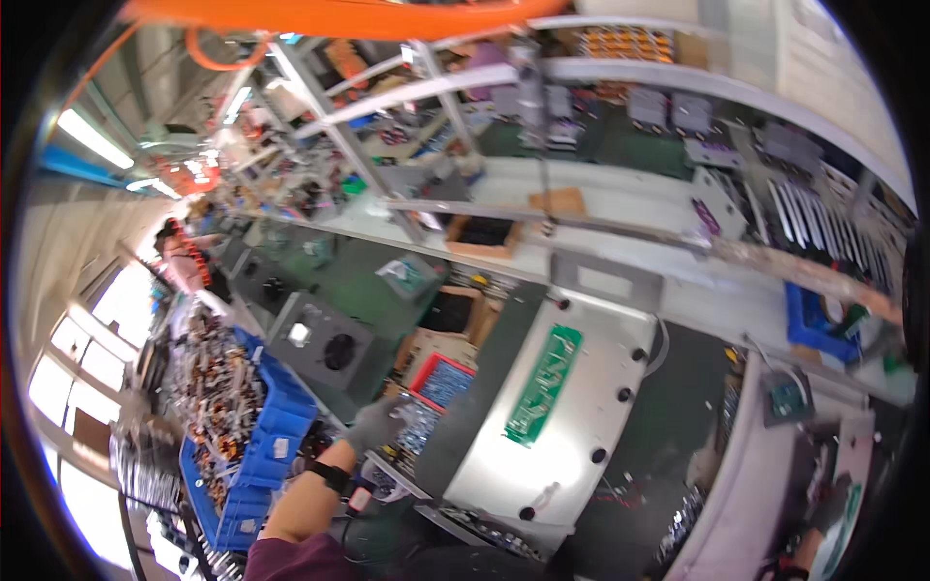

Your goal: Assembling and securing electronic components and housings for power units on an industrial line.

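Observation:
My left hand (378,422), in a grey glove with a dark band at the wrist, reaches into a tray of small metal parts (417,426). Its fingers are blurred among the parts, so whether they grip anything is unclear. Just beyond stands a red bin (446,382) of small bluish parts. To the right of these, a long green circuit board (544,385) lies on a shiny metal panel (494,474), which has several round black pieces along its right edge. My right hand does not show.
Blue crates (281,426) heaped with parts stand at the left. Grey metal housings (318,341) sit on the green bench beyond. A shelf rail (601,228) crosses behind the panel. At the lower right, past a pale partition (741,474), another person's gloved hand (825,511) is near a green board.

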The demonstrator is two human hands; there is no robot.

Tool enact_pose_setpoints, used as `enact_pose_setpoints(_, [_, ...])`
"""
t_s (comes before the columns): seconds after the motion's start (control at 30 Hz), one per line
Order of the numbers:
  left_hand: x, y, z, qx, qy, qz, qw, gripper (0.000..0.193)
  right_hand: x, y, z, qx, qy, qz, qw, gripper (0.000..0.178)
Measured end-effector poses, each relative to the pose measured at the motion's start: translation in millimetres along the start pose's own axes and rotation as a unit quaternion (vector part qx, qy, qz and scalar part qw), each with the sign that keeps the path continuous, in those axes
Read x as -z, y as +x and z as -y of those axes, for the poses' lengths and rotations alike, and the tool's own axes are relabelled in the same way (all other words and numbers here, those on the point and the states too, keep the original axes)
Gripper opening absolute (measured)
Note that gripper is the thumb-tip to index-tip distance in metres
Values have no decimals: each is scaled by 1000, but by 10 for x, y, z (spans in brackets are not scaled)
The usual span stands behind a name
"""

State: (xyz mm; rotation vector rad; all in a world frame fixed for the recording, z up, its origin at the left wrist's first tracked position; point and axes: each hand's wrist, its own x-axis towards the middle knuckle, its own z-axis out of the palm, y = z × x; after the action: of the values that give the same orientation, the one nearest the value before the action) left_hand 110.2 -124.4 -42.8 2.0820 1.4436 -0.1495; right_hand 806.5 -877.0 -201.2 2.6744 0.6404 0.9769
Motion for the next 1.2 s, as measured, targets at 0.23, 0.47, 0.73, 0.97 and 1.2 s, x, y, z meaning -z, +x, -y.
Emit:
enact_pose_setpoints(0.23, [371, 621, -467, -119, -170, -20, 978, 41, 1722, 466, 686, -1, 104, 153, 983, 47])
enact_pose_setpoints(0.47, [609, 649, -2026, -325, -112, -25, 939, 45, 2821, 1134, 1549, 99, 341, 79, 931, 31])
enact_pose_setpoints(0.73, [-361, -345, -3558, -701, 202, 84, 679, 104, 3265, 1256, 2001, -17, 538, 30, 842, 29])
enact_pose_setpoints(0.97, [-359, -615, -4029, -761, 245, 76, 595, 72, 3056, 1251, 2193, -127, 606, 118, 776, 19])
enact_pose_setpoints(1.2, [-32, -1091, -4360, -787, 213, 71, 574, 53, 3295, 1309, 1947, -149, 655, 21, 741, 15])
